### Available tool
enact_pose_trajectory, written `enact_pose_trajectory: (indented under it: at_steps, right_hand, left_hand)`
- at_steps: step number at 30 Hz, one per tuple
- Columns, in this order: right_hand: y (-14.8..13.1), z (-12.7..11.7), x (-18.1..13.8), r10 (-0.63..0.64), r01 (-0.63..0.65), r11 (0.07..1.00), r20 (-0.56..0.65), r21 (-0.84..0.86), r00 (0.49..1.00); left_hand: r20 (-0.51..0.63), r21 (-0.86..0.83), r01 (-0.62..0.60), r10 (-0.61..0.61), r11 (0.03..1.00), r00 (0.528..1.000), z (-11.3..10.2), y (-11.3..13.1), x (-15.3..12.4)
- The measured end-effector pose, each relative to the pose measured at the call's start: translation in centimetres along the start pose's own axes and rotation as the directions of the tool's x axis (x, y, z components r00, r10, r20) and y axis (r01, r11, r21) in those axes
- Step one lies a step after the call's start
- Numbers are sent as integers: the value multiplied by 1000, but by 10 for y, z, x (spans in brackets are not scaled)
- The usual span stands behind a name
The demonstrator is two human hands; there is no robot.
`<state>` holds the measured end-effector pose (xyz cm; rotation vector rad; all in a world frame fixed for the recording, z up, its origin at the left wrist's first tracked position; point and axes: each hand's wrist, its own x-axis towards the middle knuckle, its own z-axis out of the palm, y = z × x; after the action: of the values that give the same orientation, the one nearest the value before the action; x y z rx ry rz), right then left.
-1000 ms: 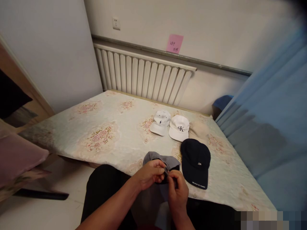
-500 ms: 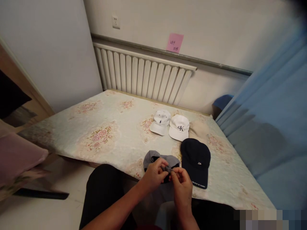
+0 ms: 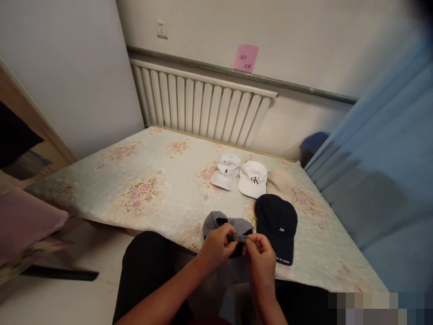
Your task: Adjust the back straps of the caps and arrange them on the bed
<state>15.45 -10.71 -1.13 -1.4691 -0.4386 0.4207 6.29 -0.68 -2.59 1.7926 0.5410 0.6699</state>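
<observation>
A grey cap point(image 3: 219, 222) lies upside down at the near edge of the bed, its back strap point(image 3: 238, 237) stretched between my hands. My left hand point(image 3: 218, 246) pinches the strap's left end. My right hand point(image 3: 260, 262) pinches its right end. Just to the right lies a black cap point(image 3: 277, 225), brim toward me. Farther back sit a white cap with a small logo point(image 3: 226, 171), a white cap with black letters point(image 3: 253, 179) and a beige cap point(image 3: 280, 182), side by side.
The bed's floral mattress cover point(image 3: 142, 189) spreads to the left. A white radiator point(image 3: 199, 106) lines the far wall under a pink note point(image 3: 245, 58). A blue curtain point(image 3: 382, 180) hangs at the right. A pink cushion point(image 3: 27, 221) sits at the left.
Both hands have risen slightly and pulled apart, drawing the grey cap's strap out flat between them. The other caps have not moved.
</observation>
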Motion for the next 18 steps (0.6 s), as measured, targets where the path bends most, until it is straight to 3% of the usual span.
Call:
enact_pose_trajectory:
  at_steps: [4, 18]
  right_hand:
    - [0, -3, 2, -3, 2, 1000, 11, 25, 1000]
    - [4, -1, 6, 48, -54, 993, 63, 109, 997]
  left_hand:
    - [-6, -80, 40, -40, 996, 999, -1, -1, 1]
    - [92, -115, 88, -77, 990, 993, -6, 4, 4]
